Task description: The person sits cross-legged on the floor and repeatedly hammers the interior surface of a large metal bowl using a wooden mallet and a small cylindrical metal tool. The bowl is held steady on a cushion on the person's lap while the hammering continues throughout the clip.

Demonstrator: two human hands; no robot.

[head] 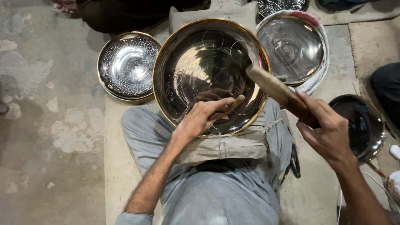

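In the head view I look down at a big shiny bowl [210,75] in the middle of the frame. It rests on a folded cloth [225,146] on my lap.

My left hand [204,116] sits on the near rim of the bowl, with the wrist bent down. Its fingers [221,104] are clenched on a small punch [235,103], which points into the bowl.

My right hand [329,131] is at the right of the frame, raised, with the arm coming up from the lower right. Its fingers grip a wooden hammer [273,85] that slants up and left over the bowl.

I think the hammer could miss the punch and hit my left fingers, because they sit so close to its top. The bowl could also slide on the soft cloth, and then the mark would land in the wrong spot.

A patterned bowl [127,66] sits at the upper left. A plain bowl [291,48] is at the upper right, and a dark bowl [362,127] is at the right.
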